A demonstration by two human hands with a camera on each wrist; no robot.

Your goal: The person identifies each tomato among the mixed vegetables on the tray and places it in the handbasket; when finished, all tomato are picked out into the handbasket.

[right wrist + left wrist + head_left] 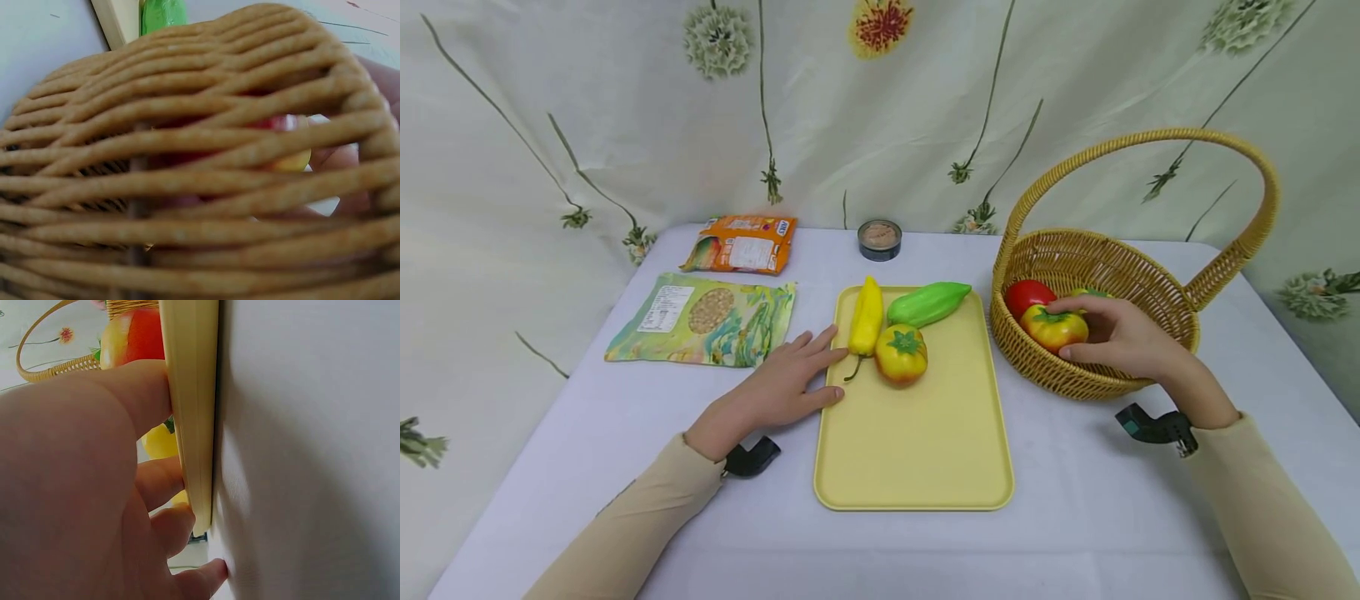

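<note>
My right hand point(1116, 337) reaches over the near rim of a wicker basket point(1060, 379) and grips a yellow-red tomato point(1051, 330) between thumb and fingers. Beside it in the basket lie a red round fruit or vegetable point(1027, 295) and another yellow piece, mostly hidden. In the right wrist view the basket weave point(187, 181) covers most of the hold. My left hand point(786, 379) lies with spread fingers at the left edge of a yellow tray point(917, 450), fingertips touching its rim. On the tray are a yellow pepper point(867, 317), a green pepper-like vegetable point(929, 304) and a second yellow-red tomato point(901, 354).
Left of the tray lie a green-yellow pouch point(752, 321) and, behind it, an orange packet point(748, 244). A small round can point(879, 239) stands behind the tray. The basket's tall handle point(1262, 200) arches over its right side. A flowered cloth hangs behind the table.
</note>
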